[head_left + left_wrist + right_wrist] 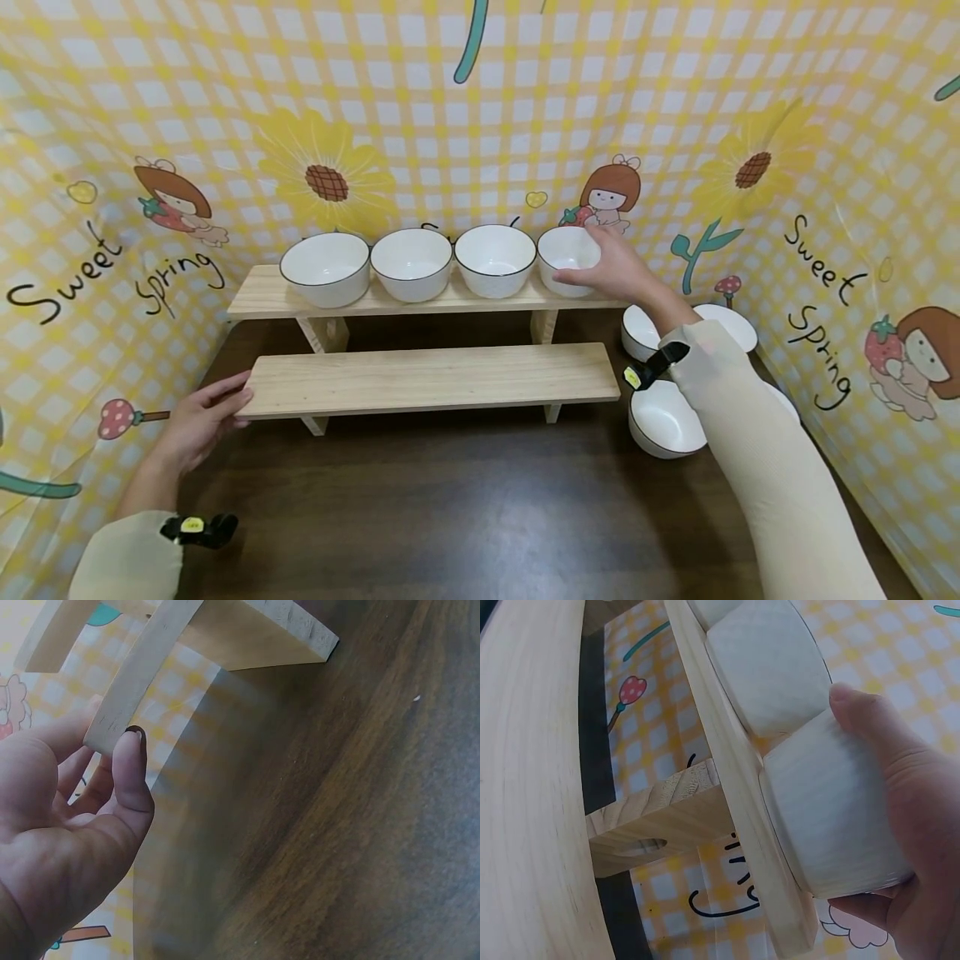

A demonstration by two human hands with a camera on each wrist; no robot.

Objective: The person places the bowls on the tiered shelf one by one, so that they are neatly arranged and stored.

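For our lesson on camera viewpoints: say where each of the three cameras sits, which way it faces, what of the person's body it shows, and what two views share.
Head: worn on the head, looking forward and down at the two-tier wooden shelf; both forearms and hands show.
Left wrist: looks along the left hand, whose thumb and fingers touch the lower shelf's end, above the dark table.
Right wrist: looks past the right hand, its grip on the rightmost bowl on the upper shelf.
Shared: head and right wrist both show that bowl and hand.
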